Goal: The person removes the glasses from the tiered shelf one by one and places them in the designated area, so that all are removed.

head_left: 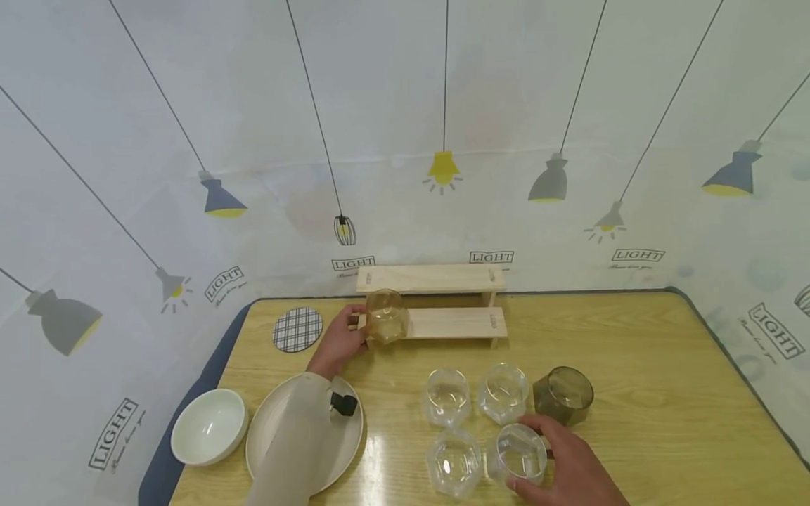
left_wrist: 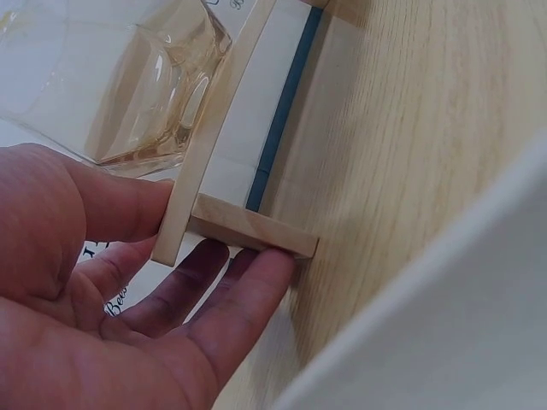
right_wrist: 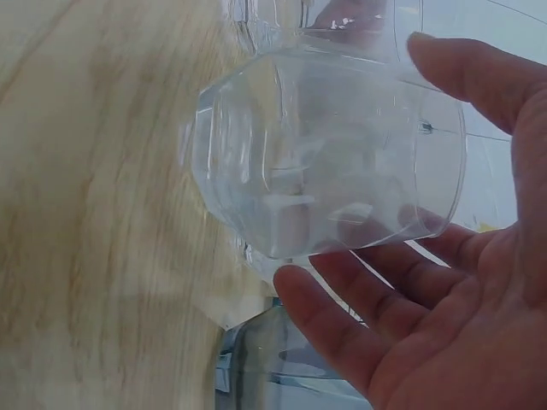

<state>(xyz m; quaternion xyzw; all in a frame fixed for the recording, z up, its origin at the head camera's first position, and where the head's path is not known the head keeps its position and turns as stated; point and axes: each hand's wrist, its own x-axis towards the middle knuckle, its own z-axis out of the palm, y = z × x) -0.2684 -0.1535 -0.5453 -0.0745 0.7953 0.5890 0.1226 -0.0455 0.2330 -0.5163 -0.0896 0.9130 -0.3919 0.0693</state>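
Observation:
My left hand [head_left: 342, 341] grips the left end of a two-step wooden rack [head_left: 452, 322]; in the left wrist view its thumb lies at the board's edge and its fingertips are against the leg below. An amber glass [head_left: 386, 316] stands on the lower step, right beside that thumb. Over on the right, my right hand [head_left: 566, 467] has thumb and fingers around a clear faceted glass [head_left: 522, 453], seen close in the right wrist view [right_wrist: 325, 154]. Several more clear glasses [head_left: 448, 397] stand close to it. Just beyond that hand is a smoky brown glass [head_left: 563, 396].
At the left, a white bowl [head_left: 210, 427] stands beside a large pale plate [head_left: 262, 436], with my left sleeve passing over the plate. A round checked coaster [head_left: 297, 329] lies near the table's back left corner. A wall printed with lamps rises behind the table [head_left: 671, 393].

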